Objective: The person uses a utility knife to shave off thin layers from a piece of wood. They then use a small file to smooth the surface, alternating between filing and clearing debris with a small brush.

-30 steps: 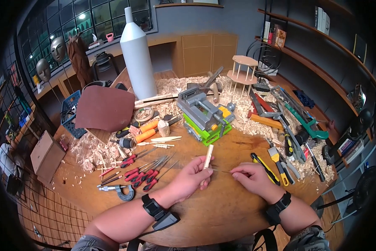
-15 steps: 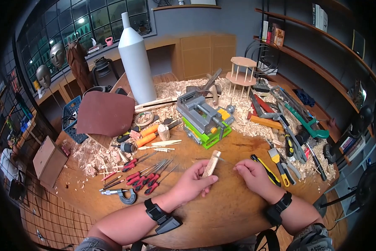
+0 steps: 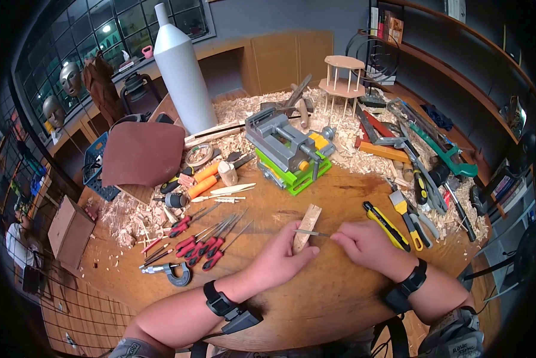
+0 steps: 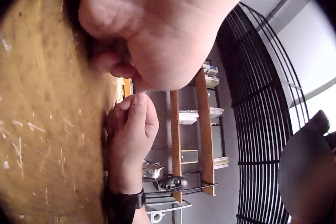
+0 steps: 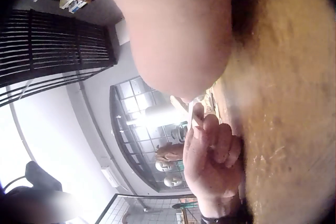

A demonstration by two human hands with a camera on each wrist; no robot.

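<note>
In the head view my left hand [image 3: 278, 253] grips a flat strip of pale wood [image 3: 310, 218] between thumb and fingers, its far end pointing up and forward. My right hand [image 3: 368, 246] pinches a thin needle file [image 3: 317, 233], whose grey shaft runs across the face of the strip. The file's rear end is hidden inside the right fist. Both hands are close together over the near part of the table. From the right wrist, the left hand [image 5: 212, 153] shows with curled fingers around the wood.
Red-handled needle files [image 3: 205, 247] and a micrometer [image 3: 174, 273] lie left of the hands. A grey vise on a green base [image 3: 292, 158] stands ahead. To the right are a yellow utility knife [image 3: 387, 225] and a yellow-handled brush [image 3: 402, 209]. Wood shavings [image 3: 232, 113] cover the back.
The wood strip has turned in the left hand so that its broad face shows. The file now lies across the strip lower down, and the head view has tipped downward.
</note>
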